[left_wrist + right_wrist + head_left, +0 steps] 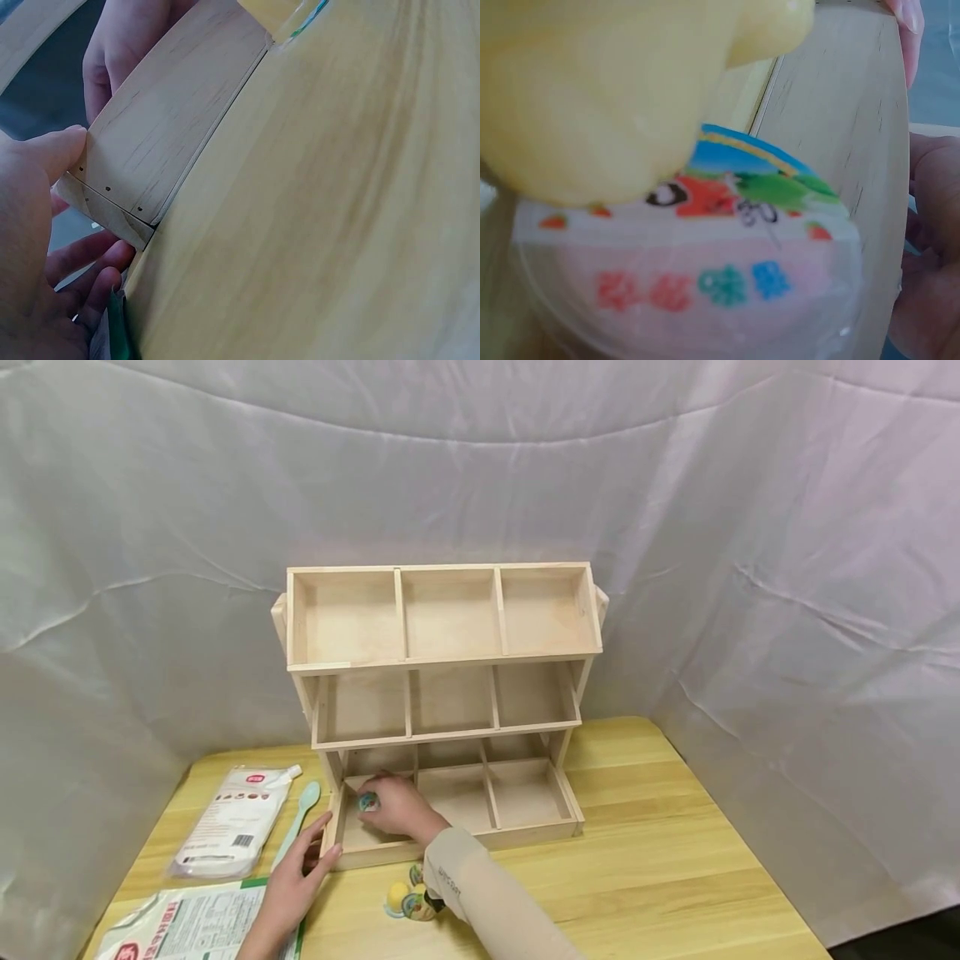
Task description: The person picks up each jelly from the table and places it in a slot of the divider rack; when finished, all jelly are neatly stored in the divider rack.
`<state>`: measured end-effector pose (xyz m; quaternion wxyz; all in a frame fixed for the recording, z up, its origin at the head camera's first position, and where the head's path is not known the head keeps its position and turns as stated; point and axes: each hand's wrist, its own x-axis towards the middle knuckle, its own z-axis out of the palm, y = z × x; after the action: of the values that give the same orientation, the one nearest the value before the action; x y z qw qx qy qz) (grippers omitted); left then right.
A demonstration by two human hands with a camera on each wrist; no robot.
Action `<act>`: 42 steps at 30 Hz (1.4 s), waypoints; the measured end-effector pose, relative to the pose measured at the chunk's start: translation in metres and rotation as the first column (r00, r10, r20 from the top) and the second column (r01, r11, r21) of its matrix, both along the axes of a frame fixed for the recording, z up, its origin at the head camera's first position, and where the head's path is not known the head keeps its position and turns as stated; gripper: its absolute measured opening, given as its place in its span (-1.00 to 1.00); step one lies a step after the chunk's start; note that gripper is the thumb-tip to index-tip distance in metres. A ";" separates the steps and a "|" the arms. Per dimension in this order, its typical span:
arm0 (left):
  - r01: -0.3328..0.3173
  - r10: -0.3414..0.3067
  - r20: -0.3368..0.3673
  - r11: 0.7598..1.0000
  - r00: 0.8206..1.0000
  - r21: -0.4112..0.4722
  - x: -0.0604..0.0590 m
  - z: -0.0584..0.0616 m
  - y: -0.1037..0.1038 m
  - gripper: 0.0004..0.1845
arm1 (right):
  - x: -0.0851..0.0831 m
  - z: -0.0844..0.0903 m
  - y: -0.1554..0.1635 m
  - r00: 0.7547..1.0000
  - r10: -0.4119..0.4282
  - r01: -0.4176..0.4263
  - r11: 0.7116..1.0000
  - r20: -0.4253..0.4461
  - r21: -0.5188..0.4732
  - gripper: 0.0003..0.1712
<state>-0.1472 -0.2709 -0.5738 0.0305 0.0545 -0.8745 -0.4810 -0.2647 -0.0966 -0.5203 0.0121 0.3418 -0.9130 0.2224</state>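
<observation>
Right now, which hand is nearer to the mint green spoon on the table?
Left. The left hand rests at the wooden rack's front left corner, right beside the mint green spoon. The right hand is inside the bottom-left compartment, holding a small jelly cup.

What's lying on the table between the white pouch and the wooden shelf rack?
A mint-green spoon lies between the white pouch and the wooden shelf rack. The left hand rests near the spoon's lower end, thumb against the rack's corner. The head view shows this.
</observation>
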 end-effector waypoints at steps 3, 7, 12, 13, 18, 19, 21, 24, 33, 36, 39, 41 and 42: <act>-0.001 0.001 0.001 1.000 1.000 0.006 0.000 -0.001 0.000 -0.38 | 0.001 0.000 -0.001 1.000 0.009 -0.009 1.000 -0.016 0.011 -0.67; 0.002 -0.002 -0.009 1.000 1.000 0.007 0.001 0.000 0.001 -0.38 | 0.001 -0.001 -0.001 1.000 0.016 -0.015 0.999 -0.020 0.032 -0.67; -0.001 0.001 -0.015 1.000 1.000 0.002 0.001 0.000 0.000 -0.39 | 0.000 0.001 -0.001 0.999 0.045 -0.044 0.998 -0.023 0.034 -0.70; 0.001 -0.001 -0.017 1.000 1.000 0.002 0.001 0.001 0.000 -0.39 | 0.000 0.001 -0.001 0.998 0.055 -0.054 0.998 -0.029 0.035 -0.71; 0.000 0.000 -0.026 1.000 1.000 -0.004 0.001 0.002 0.000 -0.40 | -0.002 -0.001 0.000 0.993 0.100 -0.095 0.993 -0.068 0.068 -0.72; -0.002 0.001 -0.029 1.000 1.000 -0.009 0.002 0.002 0.000 -0.40 | -0.002 -0.001 0.000 0.992 0.104 -0.098 0.992 -0.070 0.076 -0.70; -0.005 0.004 -0.031 1.000 1.000 -0.017 0.002 0.002 0.000 -0.40 | -0.002 -0.001 0.000 0.993 0.104 -0.098 0.991 -0.062 0.090 -0.66; -0.001 0.001 -0.037 1.000 0.999 -0.020 0.001 0.001 0.001 -0.40 | -0.003 0.000 0.000 0.995 0.094 -0.092 0.990 -0.021 0.106 -0.58; -0.010 0.009 -0.090 1.000 0.996 -0.010 -0.004 -0.002 0.006 -0.39 | -0.001 0.023 0.022 0.992 0.112 -0.116 0.991 0.060 0.068 -0.48; -0.018 0.013 -0.096 0.999 0.995 -0.043 -0.005 -0.003 0.007 -0.39 | 0.005 0.032 0.036 0.991 0.121 -0.125 0.989 0.050 0.078 -0.47; -0.028 0.022 -0.107 0.998 0.994 -0.059 -0.004 -0.003 0.005 -0.38 | 0.014 0.041 0.052 0.992 0.125 -0.128 0.985 0.034 0.112 -0.46; -0.028 0.022 -0.110 0.998 0.994 -0.060 -0.002 -0.002 0.004 -0.38 | 0.022 0.048 0.064 0.991 0.128 -0.132 0.984 0.038 0.121 -0.44; -0.020 0.014 -0.106 0.998 0.994 -0.059 -0.001 -0.002 0.003 -0.38 | 0.026 0.051 0.071 0.990 0.131 -0.135 0.983 0.043 0.121 -0.43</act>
<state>-0.1487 -0.2676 -0.5759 0.0823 0.0354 -0.8851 -0.4566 -0.2390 -0.0257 -0.4697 -0.0397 0.3981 -0.9002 0.1718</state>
